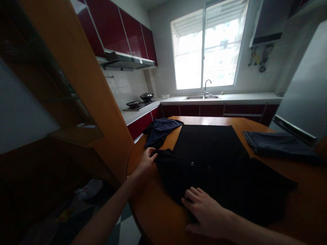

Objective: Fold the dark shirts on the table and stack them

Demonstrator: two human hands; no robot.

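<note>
In the head view, the black shirt lies spread on the surface; the left hand pinches its sleeve with closed fingers, and the right hand sits on its near edge, fingers a bit bent, though I cannot tell if they grip cloth. Pulling the sleeve out gently should smooth it best. Crumpled dark cloth right by the shirt's left side might get in the way; folded jeans lie to its right.

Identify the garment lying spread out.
The black garment in the middle; the navy garment at left lies bunched, the blue-grey garment at right folded.
</note>
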